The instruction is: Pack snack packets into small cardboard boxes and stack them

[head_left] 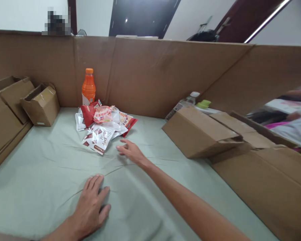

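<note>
My right hand [130,150] reaches over the pale green cloth [65,160], thumb and fingers apart, with nothing held. Just beyond its fingertips lies a heap of snack pouches. In front of the heap is a white and brown pouch [98,138] printed "Super Meal"; a pink packet [103,114] and a red packet [87,114] rest on top. A red and cream packet [127,123] pokes out at the right. My left hand [91,204] lies flat on the cloth nearer to me, fingers loosely spread and empty.
An orange drink bottle [88,87] stands behind the heap by a tall cardboard wall [150,73]. Cardboard boxes stand at the left [43,105] and right [200,134]. Behind the right boxes are a clear bottle [190,99] and a green-capped item [203,104]. A person's sleeve [296,132] shows far right.
</note>
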Demonstrator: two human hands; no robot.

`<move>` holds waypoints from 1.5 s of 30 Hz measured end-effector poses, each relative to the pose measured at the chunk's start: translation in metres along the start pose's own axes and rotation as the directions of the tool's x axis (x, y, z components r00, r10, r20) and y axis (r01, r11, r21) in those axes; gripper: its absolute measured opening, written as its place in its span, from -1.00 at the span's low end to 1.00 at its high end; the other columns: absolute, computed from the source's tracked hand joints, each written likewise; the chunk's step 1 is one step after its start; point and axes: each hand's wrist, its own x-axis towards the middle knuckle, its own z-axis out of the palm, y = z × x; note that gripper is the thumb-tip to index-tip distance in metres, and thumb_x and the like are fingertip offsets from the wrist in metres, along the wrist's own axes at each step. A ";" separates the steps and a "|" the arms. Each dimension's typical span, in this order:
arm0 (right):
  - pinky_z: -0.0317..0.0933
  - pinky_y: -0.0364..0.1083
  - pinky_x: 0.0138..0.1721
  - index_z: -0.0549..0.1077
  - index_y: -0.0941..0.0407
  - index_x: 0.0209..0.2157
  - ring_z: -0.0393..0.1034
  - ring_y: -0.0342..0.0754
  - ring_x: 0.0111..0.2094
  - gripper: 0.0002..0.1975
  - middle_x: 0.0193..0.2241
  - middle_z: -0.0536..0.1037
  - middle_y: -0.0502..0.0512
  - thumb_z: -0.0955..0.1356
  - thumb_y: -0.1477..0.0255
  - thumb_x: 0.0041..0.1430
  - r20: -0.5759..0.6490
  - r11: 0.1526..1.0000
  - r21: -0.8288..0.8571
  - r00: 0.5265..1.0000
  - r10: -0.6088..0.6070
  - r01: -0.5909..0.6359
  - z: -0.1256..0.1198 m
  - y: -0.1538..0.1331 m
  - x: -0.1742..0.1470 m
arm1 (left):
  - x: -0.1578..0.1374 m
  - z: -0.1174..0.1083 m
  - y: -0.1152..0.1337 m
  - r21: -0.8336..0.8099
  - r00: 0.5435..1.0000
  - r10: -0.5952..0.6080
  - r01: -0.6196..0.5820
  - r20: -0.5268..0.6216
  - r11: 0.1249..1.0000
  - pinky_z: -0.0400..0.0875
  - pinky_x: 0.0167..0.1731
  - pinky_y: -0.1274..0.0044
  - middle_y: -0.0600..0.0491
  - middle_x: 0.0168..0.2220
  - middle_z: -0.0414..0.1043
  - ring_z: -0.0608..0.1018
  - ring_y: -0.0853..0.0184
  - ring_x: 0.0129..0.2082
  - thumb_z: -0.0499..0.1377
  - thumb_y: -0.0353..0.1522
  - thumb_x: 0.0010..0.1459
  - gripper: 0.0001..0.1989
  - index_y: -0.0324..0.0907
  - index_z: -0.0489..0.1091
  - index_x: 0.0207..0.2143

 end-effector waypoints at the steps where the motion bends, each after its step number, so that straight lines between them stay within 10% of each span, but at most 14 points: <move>1: 0.34 -0.12 -0.54 0.53 0.14 -0.26 0.52 -0.04 -0.53 -0.70 -0.50 0.62 0.08 0.45 0.18 0.12 0.051 0.997 0.053 0.997 0.050 -0.052 0.025 -0.007 0.006 | 0.000 0.000 0.001 -0.020 1.000 -0.014 0.014 0.019 1.000 0.32 0.29 -0.09 -0.29 0.36 0.28 0.36 -0.15 0.35 0.28 -0.44 0.10 -0.48 -0.15 0.44 0.14; 6: 0.15 -0.17 -0.69 0.41 0.13 -0.48 0.32 -0.12 -0.65 -0.68 -0.64 0.49 0.04 0.45 0.18 0.07 0.167 0.936 0.284 0.972 0.165 -0.208 0.086 -0.039 0.024 | 0.001 0.000 0.003 -0.094 0.993 -0.049 0.059 0.106 0.994 0.21 0.36 -0.07 -0.29 0.40 0.21 0.29 -0.15 0.40 0.28 -0.25 0.22 -0.52 -0.16 0.42 0.16; 14: 0.35 -0.07 -0.49 0.48 0.11 -0.44 0.40 -0.03 -0.50 -0.53 -0.57 0.51 -0.02 0.56 0.05 -0.26 0.104 0.854 0.476 0.977 0.184 -0.211 0.050 -0.015 -0.038 | -0.016 -0.025 -0.003 -0.165 0.999 0.005 0.003 0.049 0.986 0.29 0.34 0.01 -0.25 0.39 0.24 0.29 -0.09 0.40 0.28 -0.24 0.22 -0.57 -0.12 0.46 0.12; 18: 0.39 -0.04 -0.50 0.52 0.09 -0.32 0.42 -0.01 -0.51 -0.45 -0.53 0.54 -0.03 0.57 -0.02 -0.25 0.037 0.817 0.532 0.970 0.239 -0.222 0.044 0.000 -0.054 | 0.003 -0.096 -0.062 0.026 0.962 0.018 -0.011 -0.272 1.000 0.32 0.31 0.06 -0.24 0.37 0.27 0.31 -0.04 0.39 0.21 -0.35 0.24 -0.51 -0.13 0.39 0.22; 24: 0.45 -0.01 -0.47 0.57 0.11 -0.26 0.49 0.05 -0.46 -0.39 -0.47 0.60 0.05 0.59 -0.06 -0.21 0.072 0.803 0.555 0.974 0.214 -0.217 0.051 0.007 -0.058 | 0.105 -0.212 -0.191 0.136 0.807 -0.278 0.400 -0.522 0.907 0.08 0.39 -0.03 -0.38 0.40 0.15 0.19 -0.21 0.42 0.21 -0.38 0.15 -0.38 -0.34 0.29 0.27; 30: 0.41 -0.06 -0.49 0.58 0.11 -0.24 0.46 0.00 -0.45 -0.41 -0.42 0.62 0.07 0.56 -0.08 -0.13 0.039 0.835 0.521 0.982 0.183 -0.176 0.050 0.014 -0.057 | 0.168 -0.244 -0.251 0.154 0.659 -0.541 0.697 -0.522 0.701 0.09 0.37 0.06 -0.31 0.31 0.33 0.31 -0.13 0.36 0.20 -0.41 0.18 -0.34 -0.33 0.20 0.33; 38: 0.37 -0.08 -0.50 0.55 0.11 -0.29 0.39 -0.04 -0.49 -0.48 -0.50 0.54 0.02 0.55 -0.02 -0.11 0.006 0.838 0.532 0.990 0.141 -0.123 0.051 0.008 -0.056 | 0.151 -0.260 -0.221 0.183 0.669 -0.606 0.722 -0.429 0.668 0.31 0.22 0.26 -0.15 -0.03 0.59 0.55 0.05 0.08 0.08 -0.42 0.19 -0.63 -0.30 0.51 0.00; 45: 0.45 -0.01 -0.46 0.49 0.06 -0.23 0.44 0.01 -0.41 -0.52 -0.40 0.55 0.01 0.47 -0.02 -0.02 -0.111 0.773 0.629 0.975 0.191 -0.080 0.052 0.014 -0.054 | 0.009 -0.269 -0.133 0.173 0.826 -0.465 0.533 -0.320 0.828 0.46 0.07 0.38 0.02 -0.11 0.59 0.57 0.23 -0.13 0.03 -0.12 0.12 -0.58 -0.20 0.47 -0.16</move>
